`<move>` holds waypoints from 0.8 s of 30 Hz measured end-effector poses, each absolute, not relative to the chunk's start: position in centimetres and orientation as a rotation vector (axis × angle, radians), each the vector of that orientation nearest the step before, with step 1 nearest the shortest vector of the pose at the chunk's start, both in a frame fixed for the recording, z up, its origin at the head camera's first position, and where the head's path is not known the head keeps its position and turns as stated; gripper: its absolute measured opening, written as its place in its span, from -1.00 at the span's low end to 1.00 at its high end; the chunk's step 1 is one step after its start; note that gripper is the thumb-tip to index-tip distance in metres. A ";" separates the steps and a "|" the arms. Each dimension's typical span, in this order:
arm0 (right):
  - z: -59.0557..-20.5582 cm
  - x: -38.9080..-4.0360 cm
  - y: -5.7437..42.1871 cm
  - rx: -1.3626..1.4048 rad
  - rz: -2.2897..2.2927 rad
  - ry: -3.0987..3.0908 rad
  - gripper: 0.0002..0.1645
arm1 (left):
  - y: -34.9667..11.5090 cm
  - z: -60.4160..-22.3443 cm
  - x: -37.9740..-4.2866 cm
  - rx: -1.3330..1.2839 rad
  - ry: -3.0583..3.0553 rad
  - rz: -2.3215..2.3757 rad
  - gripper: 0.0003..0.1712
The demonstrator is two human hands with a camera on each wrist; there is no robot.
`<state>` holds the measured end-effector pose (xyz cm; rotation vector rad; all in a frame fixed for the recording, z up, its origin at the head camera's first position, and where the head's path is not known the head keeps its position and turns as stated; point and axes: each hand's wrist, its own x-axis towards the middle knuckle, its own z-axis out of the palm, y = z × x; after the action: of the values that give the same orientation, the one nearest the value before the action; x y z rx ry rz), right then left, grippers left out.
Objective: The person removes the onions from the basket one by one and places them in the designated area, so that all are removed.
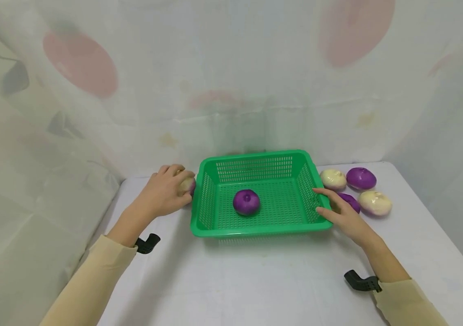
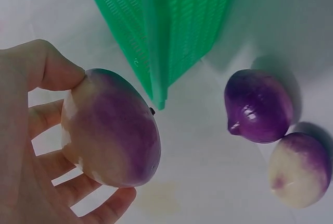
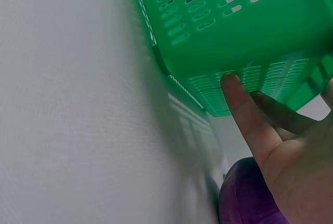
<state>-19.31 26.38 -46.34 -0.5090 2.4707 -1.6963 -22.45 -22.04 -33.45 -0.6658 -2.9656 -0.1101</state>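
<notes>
My left hand (image 1: 162,192), at the left end of the green basket (image 1: 262,231), grips a cream-and-purple turnip (image 2: 112,130) between thumb and curled fingers. The left wrist view has a purple turnip (image 2: 257,107) and a cream one (image 2: 302,171) beyond it; in the head view the left hand mostly hides that spot. My right hand (image 1: 347,219) is at the basket's right rim, thumb and forefinger spread apart. In the right wrist view, its straight fingers (image 3: 250,114) overlap the outer end wall. One purple turnip (image 1: 246,202) sits inside the basket.
Right of the basket lie two purple turnips (image 1: 361,178) and two cream ones (image 1: 375,203), near the right hand. The white-covered table (image 1: 264,285) reaches back to a printed cloth (image 1: 256,68) hanging behind it. More pale cloth hangs on both sides.
</notes>
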 end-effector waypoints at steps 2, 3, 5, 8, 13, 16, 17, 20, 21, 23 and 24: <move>-46.3 -19.3 26.3 -0.510 -1.698 2.468 -0.31 | -22.3 -33.7 -22.3 -0.653 -2.972 -0.116 -0.45; -46.3 -19.3 26.3 -0.511 -1.699 2.466 -0.30 | -22.5 -33.9 -22.3 -0.645 -2.972 -0.120 -0.44; -46.3 -19.2 26.3 -0.513 -1.699 2.466 -0.30 | -22.8 -34.2 -22.2 -0.631 -2.970 -0.126 -0.44; -46.3 -19.1 26.3 -0.513 -1.701 2.465 -0.30 | -23.1 -34.7 -22.1 -0.622 -2.968 -0.142 -0.43; -46.1 -19.0 26.3 -0.524 -1.722 2.446 -0.31 | -23.6 -35.6 -21.9 -0.622 -2.975 -0.148 -0.45; -46.2 -18.9 26.2 -0.519 -1.730 2.433 -0.31 | -23.9 -36.2 -21.7 -0.616 -2.976 -0.141 -0.46; -46.2 -18.9 26.2 -0.518 -1.732 2.430 -0.31 | -24.0 -36.4 -21.7 -0.611 -2.976 -0.139 -0.46; -46.2 -18.9 26.2 -0.521 -1.735 2.426 -0.32 | -24.3 -37.0 -21.5 -0.601 -2.973 -0.158 -0.46; -46.2 -18.9 26.2 -0.524 -1.734 2.430 -0.32 | -24.3 -37.3 -21.5 -0.598 -2.971 -0.171 -0.47; -46.2 -19.0 26.2 -0.530 -1.738 2.433 -0.32 | -24.4 -37.9 -21.4 -0.595 -2.967 -0.197 -0.47; -46.2 -19.0 26.3 -0.533 -1.739 2.435 -0.32 | -24.4 -38.2 -21.4 -0.596 -2.962 -0.208 -0.47</move>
<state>-19.02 26.26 -46.19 -0.5334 2.4348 -1.7388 -21.41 -24.38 -38.17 -0.5956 -2.9622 -0.2077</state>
